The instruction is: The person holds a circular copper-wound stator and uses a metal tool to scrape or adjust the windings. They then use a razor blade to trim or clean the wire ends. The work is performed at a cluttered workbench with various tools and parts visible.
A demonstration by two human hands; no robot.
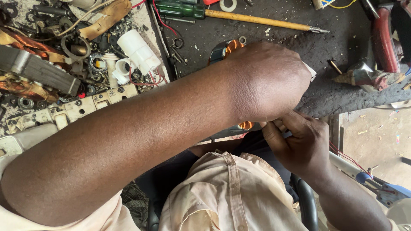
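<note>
— What did the person wear?

— A pale peach shirt, buttoned down a stitched front placket, with a short sleeve ending above the elbow.

— And the arms?

— Both forearms were bare. The left hand and right hand wore no gloves, rings or watch.

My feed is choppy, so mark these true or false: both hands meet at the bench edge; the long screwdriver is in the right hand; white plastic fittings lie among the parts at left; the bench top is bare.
1. Left hand and right hand meet at the workbench edge: true.
2. Long screwdriver is in the right hand: false, it lies on the bench.
3. White plastic fittings lie among the parts at left: true.
4. Bench top bare: false, it is cluttered.
</note>
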